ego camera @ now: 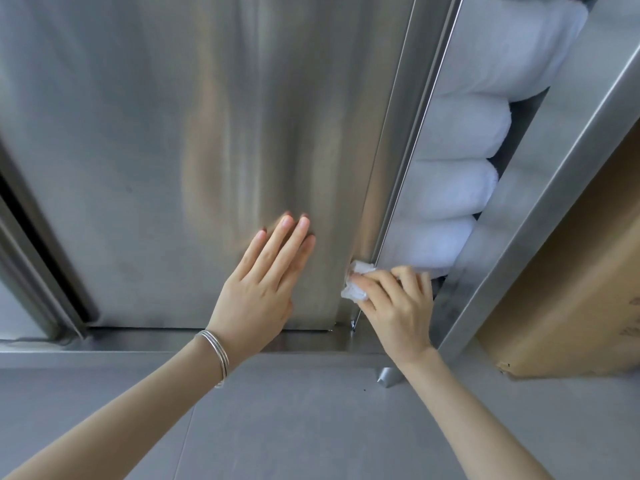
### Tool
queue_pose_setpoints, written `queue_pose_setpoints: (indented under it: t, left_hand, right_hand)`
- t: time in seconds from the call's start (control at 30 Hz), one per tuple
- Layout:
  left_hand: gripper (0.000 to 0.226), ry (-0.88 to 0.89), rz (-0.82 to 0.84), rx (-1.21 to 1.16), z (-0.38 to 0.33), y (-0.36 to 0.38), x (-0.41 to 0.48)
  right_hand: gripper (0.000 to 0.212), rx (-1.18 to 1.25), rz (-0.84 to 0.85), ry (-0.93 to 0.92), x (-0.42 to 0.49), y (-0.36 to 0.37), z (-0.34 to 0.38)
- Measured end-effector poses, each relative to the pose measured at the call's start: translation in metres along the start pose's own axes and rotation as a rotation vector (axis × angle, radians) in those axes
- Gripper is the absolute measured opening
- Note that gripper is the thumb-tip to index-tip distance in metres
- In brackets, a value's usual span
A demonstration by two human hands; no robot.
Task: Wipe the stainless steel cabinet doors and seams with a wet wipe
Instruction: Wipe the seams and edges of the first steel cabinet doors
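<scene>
A brushed stainless steel cabinet door (180, 133) fills the view. My left hand (263, 282), with thin bangles on the wrist, lies flat and open against the door's lower part. My right hand (398, 303) pinches a crumpled white wet wipe (356, 280) and presses it on the door's right edge seam (398, 150), near the bottom corner. Part of the wipe is hidden under my fingers.
Right of the seam the cabinet stands open, with rolled white towels (460, 188) stacked inside. A steel frame post (561, 161) slants beside them, and a brown cardboard box (571, 285) sits at the far right. A dark gap (38, 230) runs along the door's left side. Grey floor (294, 420) lies below.
</scene>
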State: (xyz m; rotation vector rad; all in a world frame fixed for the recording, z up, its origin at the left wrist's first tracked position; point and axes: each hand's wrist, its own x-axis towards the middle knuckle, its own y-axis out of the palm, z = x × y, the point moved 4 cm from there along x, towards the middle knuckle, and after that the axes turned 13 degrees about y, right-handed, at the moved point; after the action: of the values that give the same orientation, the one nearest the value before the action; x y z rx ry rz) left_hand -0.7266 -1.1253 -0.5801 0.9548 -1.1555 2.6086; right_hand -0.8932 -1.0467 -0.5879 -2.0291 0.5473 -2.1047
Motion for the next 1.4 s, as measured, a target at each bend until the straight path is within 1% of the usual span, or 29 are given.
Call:
queue_pose_setpoints:
  t: [0.07, 0.13, 0.17, 0.23, 0.3, 0.43, 0.53, 0.6, 0.67, 0.7, 0.8, 0.87, 0.93, 1.03, 1.1, 1.2, 1.33, 1.4]
  left_hand:
    - [0.090, 0.000, -0.001, 0.005, -0.001, 0.001, -0.001]
    - [0.089, 0.005, -0.006, 0.007, -0.002, 0.002, -0.002]
    - [0.088, 0.006, -0.009, 0.009, -0.002, 0.003, -0.002]
    - [0.087, 0.005, -0.023, 0.019, -0.002, 0.006, -0.002]
    - [0.086, 0.000, -0.034, 0.022, -0.002, 0.009, -0.002]
    - [0.088, -0.011, -0.037, 0.020, -0.003, 0.010, -0.001]
    - [0.087, -0.011, -0.048, 0.031, -0.003, 0.011, -0.001]
    - [0.082, -0.020, -0.058, 0.038, -0.002, 0.011, 0.000]
    - [0.078, -0.030, -0.061, 0.038, -0.003, 0.011, 0.002]
    - [0.078, -0.031, -0.047, 0.043, -0.004, 0.010, 0.004]
    - [0.088, -0.010, 0.019, 0.097, -0.005, 0.011, 0.006]
    - [0.095, -0.005, 0.045, 0.129, -0.006, 0.013, 0.006]
    - [0.102, -0.018, 0.062, 0.141, -0.008, 0.014, 0.009]
    - [0.108, -0.035, 0.074, 0.160, -0.015, 0.015, 0.013]
    - [0.110, -0.032, 0.069, 0.159, -0.019, 0.015, 0.018]
    - [0.112, -0.030, 0.064, 0.162, -0.028, 0.014, 0.027]
    - [0.111, -0.017, 0.054, 0.165, -0.043, 0.013, 0.041]
    - [0.110, -0.014, 0.054, 0.168, -0.053, 0.014, 0.050]
  right_hand:
    - [0.016, -0.025, 0.072, -0.054, -0.027, 0.007, 0.005]
    - [0.025, -0.039, 0.101, -0.066, -0.038, 0.012, 0.009]
    - [0.027, -0.035, 0.093, -0.048, -0.035, 0.012, 0.008]
    - [0.020, -0.001, 0.041, 0.007, -0.022, 0.011, 0.000]
    - [0.021, 0.022, 0.017, 0.024, -0.019, 0.011, -0.004]
    - [0.022, 0.004, 0.143, -0.018, -0.046, 0.018, 0.008]
    - [0.024, 0.010, 0.137, 0.038, -0.036, 0.017, 0.001]
    - [0.021, 0.012, 0.146, 0.011, -0.033, 0.018, -0.001]
    - [0.023, 0.026, 0.232, 0.018, -0.040, 0.018, 0.007]
    - [0.025, 0.028, 0.274, 0.051, -0.044, 0.017, 0.012]
    - [0.029, 0.100, 0.355, 0.165, -0.047, 0.007, 0.009]
    - [0.027, 0.161, 0.396, 0.177, -0.050, -0.010, -0.003]
    - [0.025, 0.184, 0.478, 0.167, -0.057, -0.028, -0.017]
    - [0.025, 0.234, 0.580, 0.242, -0.066, -0.048, -0.033]
    - [0.023, 0.270, 0.599, 0.273, -0.068, -0.057, -0.039]
    - [0.022, 0.311, 0.612, 0.259, -0.068, -0.063, -0.041]
    - [0.025, 0.329, 0.594, 0.291, -0.062, -0.072, -0.052]
    - [0.023, 0.333, 0.578, 0.287, -0.061, -0.078, -0.057]
